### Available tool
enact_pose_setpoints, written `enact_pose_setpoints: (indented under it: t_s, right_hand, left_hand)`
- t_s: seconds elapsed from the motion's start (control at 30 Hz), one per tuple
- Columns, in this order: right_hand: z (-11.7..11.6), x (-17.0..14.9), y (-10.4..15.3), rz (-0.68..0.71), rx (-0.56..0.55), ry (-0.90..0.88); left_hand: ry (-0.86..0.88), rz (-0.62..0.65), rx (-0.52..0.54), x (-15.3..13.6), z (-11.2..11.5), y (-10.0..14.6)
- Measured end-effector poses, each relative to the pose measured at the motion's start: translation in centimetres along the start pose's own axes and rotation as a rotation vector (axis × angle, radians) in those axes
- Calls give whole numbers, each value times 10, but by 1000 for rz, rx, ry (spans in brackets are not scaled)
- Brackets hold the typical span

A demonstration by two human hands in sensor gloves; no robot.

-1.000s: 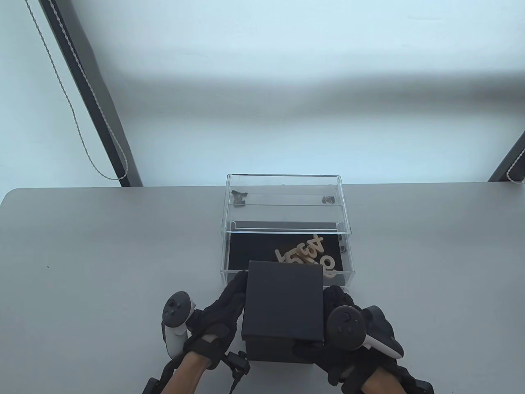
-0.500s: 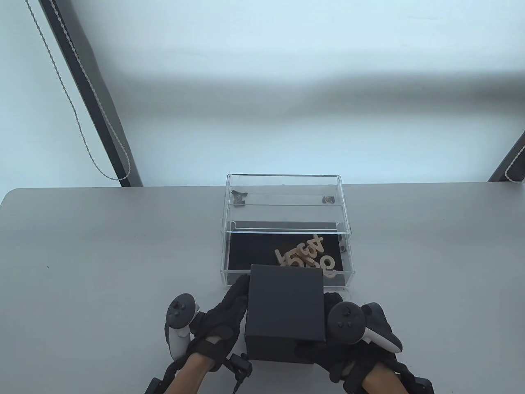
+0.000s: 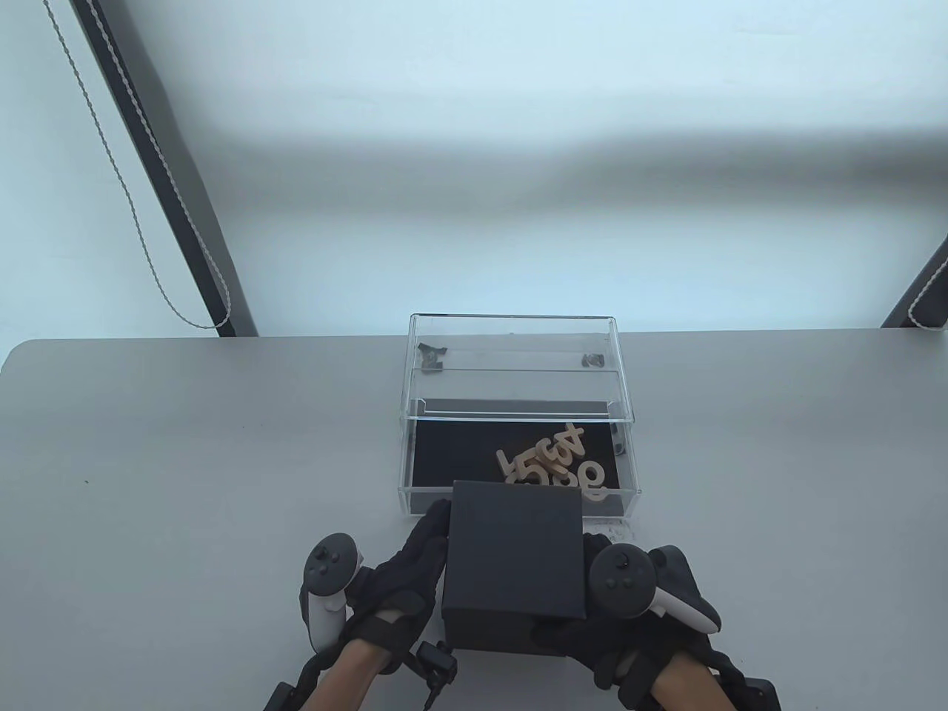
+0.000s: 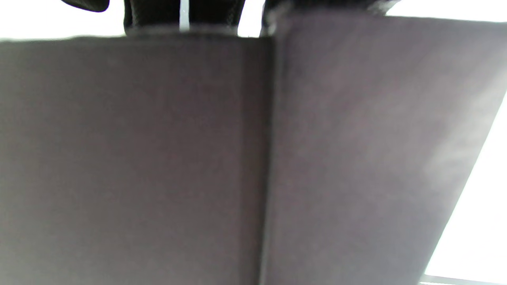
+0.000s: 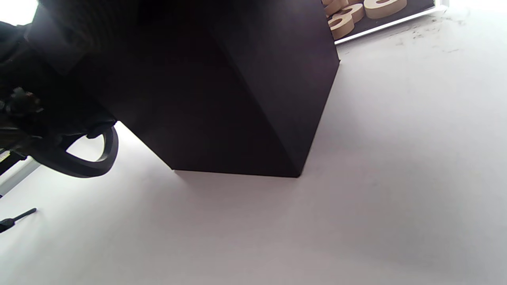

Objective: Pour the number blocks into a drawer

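A black box (image 3: 515,563) is held between both hands in front of the drawer. My left hand (image 3: 404,574) presses its left side and my right hand (image 3: 603,629) grips its right side and near corner. In the right wrist view the box (image 5: 245,99) has its lower edge at the table. It fills the left wrist view (image 4: 198,158). A clear acrylic drawer (image 3: 444,444) with a black floor is pulled out toward me. Several wooden number blocks (image 3: 552,466) lie in its right half; they also show in the right wrist view (image 5: 356,12).
The drawer sits in a clear acrylic case (image 3: 512,348) at the table's far middle. The grey table (image 3: 185,459) spreads to both sides. A beaded cord (image 3: 141,222) hangs by a dark window frame at the back left.
The box and both hands have drawn slightly back toward me and lower, away from the drawer. The number blocks in the drawer have not moved.
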State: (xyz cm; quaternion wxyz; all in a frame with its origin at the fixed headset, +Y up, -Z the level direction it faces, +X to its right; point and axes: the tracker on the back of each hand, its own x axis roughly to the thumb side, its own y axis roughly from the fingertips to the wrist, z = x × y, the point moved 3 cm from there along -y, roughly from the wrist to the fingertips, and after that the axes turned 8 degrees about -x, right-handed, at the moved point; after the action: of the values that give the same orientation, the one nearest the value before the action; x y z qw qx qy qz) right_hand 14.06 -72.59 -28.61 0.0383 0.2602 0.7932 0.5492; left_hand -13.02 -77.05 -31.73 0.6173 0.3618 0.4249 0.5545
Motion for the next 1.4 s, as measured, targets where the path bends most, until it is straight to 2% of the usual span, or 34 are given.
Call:
enact_pose_setpoints:
  t_s: [0.2,0.27,0.4,0.53,0.67,0.83,0.9,1.13,1.27,1.4]
  right_hand:
    - [3,-2,-1,3,3,-17]
    - [7,-4,1,8,2,-45]
    - [26,-13,7,46,-23,-185]
    - [42,-24,13,37,-84,-234]
    - [49,-40,13,-1,-128,-264]
    - [47,-53,9,-40,-144,-272]
    - [45,-55,8,-48,-140,-269]
    - [44,-56,7,-54,-139,-261]
    - [43,-57,7,-59,-135,-262]
    - [42,-58,7,-63,-132,-262]
  left_hand:
    - [-118,23,15,11,-7,3]
    - [-155,51,50,17,-9,5]
    - [-143,109,62,33,-10,9]
    - [-173,156,53,56,-6,13]
    - [-287,144,-10,81,10,15]
    - [-607,103,-45,108,41,8]
    - [-692,56,-93,111,59,2]
    - [-869,-74,-253,105,109,-16]
    - [-962,-116,-262,97,121,-21]
    - [-991,-120,-267,93,122,-22]
